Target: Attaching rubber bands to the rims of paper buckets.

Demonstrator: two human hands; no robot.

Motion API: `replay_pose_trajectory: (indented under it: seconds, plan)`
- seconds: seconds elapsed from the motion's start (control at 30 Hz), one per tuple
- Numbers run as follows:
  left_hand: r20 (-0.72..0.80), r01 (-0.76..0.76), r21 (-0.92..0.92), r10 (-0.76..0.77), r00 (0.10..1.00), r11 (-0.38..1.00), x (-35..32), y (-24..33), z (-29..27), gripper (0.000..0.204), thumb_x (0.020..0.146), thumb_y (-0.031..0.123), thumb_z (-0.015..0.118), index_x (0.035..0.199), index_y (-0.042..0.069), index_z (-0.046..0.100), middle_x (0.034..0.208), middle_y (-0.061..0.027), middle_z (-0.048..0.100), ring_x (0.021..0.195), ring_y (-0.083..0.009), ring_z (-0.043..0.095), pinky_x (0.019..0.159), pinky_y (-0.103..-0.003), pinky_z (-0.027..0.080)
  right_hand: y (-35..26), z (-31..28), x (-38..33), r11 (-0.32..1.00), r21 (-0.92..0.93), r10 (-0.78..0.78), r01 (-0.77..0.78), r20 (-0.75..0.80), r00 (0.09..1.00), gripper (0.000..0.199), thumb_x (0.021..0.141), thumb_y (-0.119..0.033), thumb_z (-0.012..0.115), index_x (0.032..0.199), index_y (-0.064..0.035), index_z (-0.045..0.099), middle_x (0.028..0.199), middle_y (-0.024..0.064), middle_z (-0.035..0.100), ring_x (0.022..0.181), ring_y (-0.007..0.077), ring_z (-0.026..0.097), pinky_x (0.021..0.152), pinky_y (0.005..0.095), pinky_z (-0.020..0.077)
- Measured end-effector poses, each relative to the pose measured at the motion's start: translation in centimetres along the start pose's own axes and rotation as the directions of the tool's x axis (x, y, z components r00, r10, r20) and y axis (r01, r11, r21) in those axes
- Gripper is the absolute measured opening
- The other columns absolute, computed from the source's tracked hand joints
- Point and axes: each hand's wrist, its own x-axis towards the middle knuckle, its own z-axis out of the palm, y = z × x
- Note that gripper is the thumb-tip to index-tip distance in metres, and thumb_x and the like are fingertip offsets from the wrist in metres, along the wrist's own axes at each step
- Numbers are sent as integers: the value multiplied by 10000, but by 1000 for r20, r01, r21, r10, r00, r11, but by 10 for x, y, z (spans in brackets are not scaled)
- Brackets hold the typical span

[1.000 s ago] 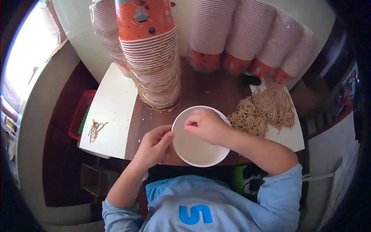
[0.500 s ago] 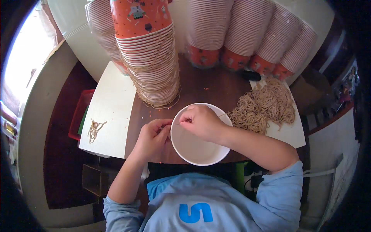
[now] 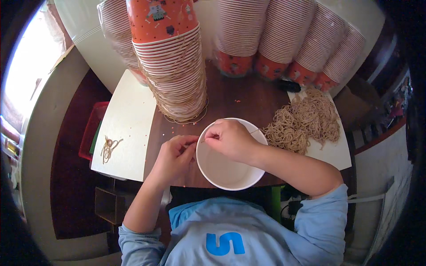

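Observation:
A white paper bucket (image 3: 230, 170) with its open mouth up is at the table's front edge. My right hand (image 3: 230, 138) reaches over its rim, thumb and forefinger pinched on a thin tan cord at the left inner wall. More of that cord (image 3: 254, 131) shows at the right rim, beside the cord pile. My left hand (image 3: 174, 156) is against the bucket's outer left side, fingers curled and thumb close to the forefinger. What its fingertips hold is hidden by the hand and rim.
A tangled tan cord pile (image 3: 306, 122) lies at right. A tall stack of orange buckets (image 3: 171, 71) with cords stands behind my left hand; wrapped stacks (image 3: 275, 33) stand at the back. A small cord bundle (image 3: 107, 148) lies at left. A red bin (image 3: 92, 128) is beside the table.
My right fingers have shifted very slightly at the inner wall, and a short bit of cord shows below them. My left hand and the bucket stay almost where they were.

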Motion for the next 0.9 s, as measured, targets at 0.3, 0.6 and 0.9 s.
replay_pose_trajectory:
  seconds: [0.3,0.6,0.9]
  plan:
    - [6,5,62,-5,1000,998,2,4,-2,207,901,62,514,1071,-25,594,784,-53,633,654,-86,578,587,-229,482,0,2,4,1000,-14,-4,5,15,1000,124,739,-142,583,727,-47,662,772,143,621,749,319,607,681,425,476]
    - [95,-331,419,322,942,846,7,2,-8,121,839,38,553,914,-26,624,782,-89,633,670,-134,598,598,-279,482,-4,3,6,999,-36,2,2,99,995,108,752,-120,623,769,-23,667,771,124,642,731,267,618,668,357,483]
    - [179,264,-680,-193,965,684,-13,-27,-3,108,873,113,479,848,46,560,963,-161,633,845,-315,640,697,-342,525,-28,-73,6,928,-372,96,10,265,960,231,752,-185,644,930,-39,620,810,143,638,744,290,632,663,379,494]
